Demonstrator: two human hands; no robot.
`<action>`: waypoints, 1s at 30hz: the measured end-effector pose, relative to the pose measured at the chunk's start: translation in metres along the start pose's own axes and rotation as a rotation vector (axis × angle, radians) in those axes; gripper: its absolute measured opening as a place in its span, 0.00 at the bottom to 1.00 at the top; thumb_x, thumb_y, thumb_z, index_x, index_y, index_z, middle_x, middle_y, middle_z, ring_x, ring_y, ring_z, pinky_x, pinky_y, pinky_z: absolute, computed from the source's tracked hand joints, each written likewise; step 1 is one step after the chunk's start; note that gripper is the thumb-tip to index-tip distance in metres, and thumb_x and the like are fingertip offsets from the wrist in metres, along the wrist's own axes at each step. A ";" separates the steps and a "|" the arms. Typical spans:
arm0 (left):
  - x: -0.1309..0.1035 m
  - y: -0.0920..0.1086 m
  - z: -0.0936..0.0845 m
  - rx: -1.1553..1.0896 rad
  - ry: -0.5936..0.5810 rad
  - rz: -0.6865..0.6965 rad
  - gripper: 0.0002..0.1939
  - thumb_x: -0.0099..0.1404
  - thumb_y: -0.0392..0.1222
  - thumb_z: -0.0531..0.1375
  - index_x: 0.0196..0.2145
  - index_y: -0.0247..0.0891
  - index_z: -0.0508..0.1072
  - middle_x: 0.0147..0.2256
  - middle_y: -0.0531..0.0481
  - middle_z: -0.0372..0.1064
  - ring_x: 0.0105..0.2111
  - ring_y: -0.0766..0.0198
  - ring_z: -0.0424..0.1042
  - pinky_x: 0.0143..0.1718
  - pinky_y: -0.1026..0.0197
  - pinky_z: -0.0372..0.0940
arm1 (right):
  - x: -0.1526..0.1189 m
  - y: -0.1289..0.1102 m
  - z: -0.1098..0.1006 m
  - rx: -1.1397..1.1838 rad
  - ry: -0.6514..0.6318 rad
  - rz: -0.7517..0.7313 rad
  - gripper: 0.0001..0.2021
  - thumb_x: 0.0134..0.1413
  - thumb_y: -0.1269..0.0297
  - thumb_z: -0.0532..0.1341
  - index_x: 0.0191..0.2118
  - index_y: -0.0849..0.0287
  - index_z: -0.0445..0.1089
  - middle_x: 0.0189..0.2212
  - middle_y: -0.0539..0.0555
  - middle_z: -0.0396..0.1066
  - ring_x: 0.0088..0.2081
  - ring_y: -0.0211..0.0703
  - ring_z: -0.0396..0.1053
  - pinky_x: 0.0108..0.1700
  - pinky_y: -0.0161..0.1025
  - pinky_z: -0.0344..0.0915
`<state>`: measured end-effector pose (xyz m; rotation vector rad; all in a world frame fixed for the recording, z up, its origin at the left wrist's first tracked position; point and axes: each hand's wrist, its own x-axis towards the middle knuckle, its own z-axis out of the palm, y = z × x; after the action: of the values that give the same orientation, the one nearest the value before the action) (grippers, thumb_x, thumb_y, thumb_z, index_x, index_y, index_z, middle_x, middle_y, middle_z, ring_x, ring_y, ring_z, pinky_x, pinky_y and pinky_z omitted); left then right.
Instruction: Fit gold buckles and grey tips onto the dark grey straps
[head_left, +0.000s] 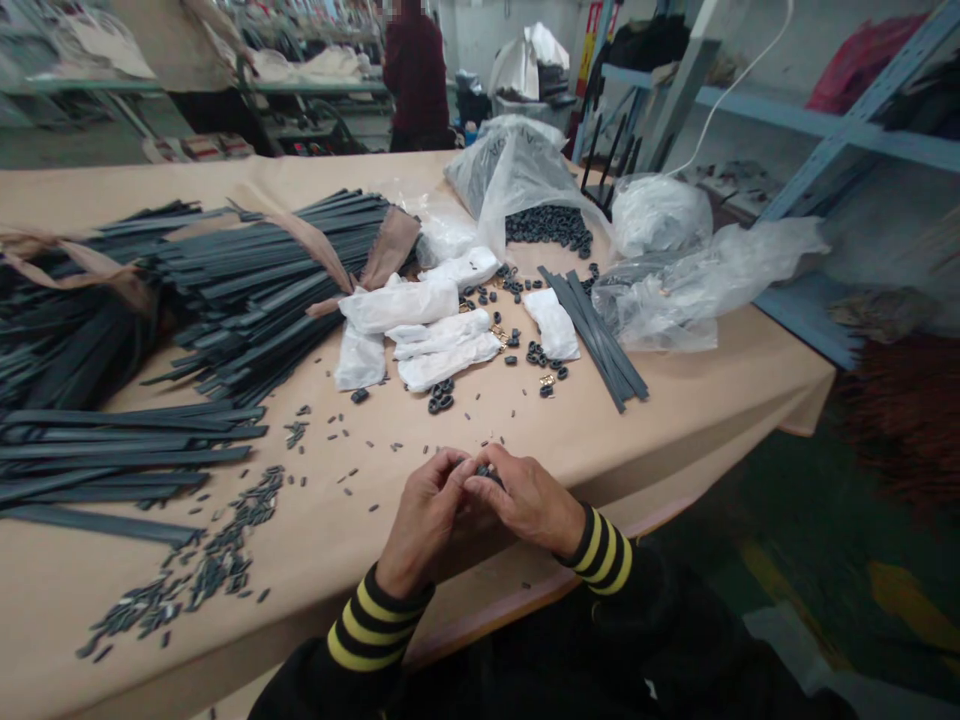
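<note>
My left hand [426, 508] and my right hand [531, 500] meet above the front edge of the table [315, 550]. Between their fingertips is a small dark grey piece [489, 474], mostly hidden, so its kind is unclear. Both hands are closed on it. Beyond the fingers lie scattered tiny dark bits [390, 446] and dark ring-shaped pieces [441, 396]. White wrapped packets [450, 350] rest further back, with a few gold-coloured metal parts [547, 381] close by.
Tied bundles of dark flat strips [277, 270] cover the left side, with a heap of tiny pieces [217, 560] in front. An opened plastic bag [510, 165] spills dark rings. Several loose strips [592, 335] lie right. Blue shelving [817, 125] stands beyond; two people are behind the table.
</note>
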<state>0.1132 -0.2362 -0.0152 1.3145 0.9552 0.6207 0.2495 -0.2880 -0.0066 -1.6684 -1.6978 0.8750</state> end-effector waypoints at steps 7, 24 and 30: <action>0.006 0.002 -0.004 0.105 -0.022 0.009 0.13 0.58 0.47 0.55 0.24 0.36 0.66 0.18 0.55 0.62 0.19 0.69 0.61 0.22 0.67 0.58 | -0.001 0.007 -0.012 -0.043 -0.040 -0.055 0.04 0.50 0.68 0.54 0.26 0.60 0.60 0.18 0.45 0.55 0.21 0.32 0.53 0.25 0.31 0.48; 0.105 0.044 0.051 0.872 -0.147 0.645 0.11 0.63 0.38 0.48 0.32 0.36 0.69 0.31 0.47 0.66 0.31 0.64 0.65 0.34 0.63 0.59 | -0.010 0.064 -0.054 0.824 0.521 0.247 0.10 0.55 0.60 0.51 0.27 0.60 0.59 0.20 0.45 0.60 0.14 0.26 0.49 0.14 0.27 0.44; 0.149 0.043 0.087 1.129 -0.243 0.544 0.08 0.59 0.36 0.52 0.26 0.35 0.68 0.27 0.47 0.64 0.28 0.62 0.64 0.31 0.62 0.57 | -0.012 0.074 -0.051 0.972 0.613 0.177 0.11 0.55 0.59 0.53 0.28 0.61 0.59 0.22 0.45 0.61 0.13 0.24 0.51 0.13 0.25 0.46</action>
<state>0.2673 -0.1486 -0.0091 2.6419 0.7331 0.2696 0.3355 -0.2981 -0.0336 -1.1982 -0.5442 0.9187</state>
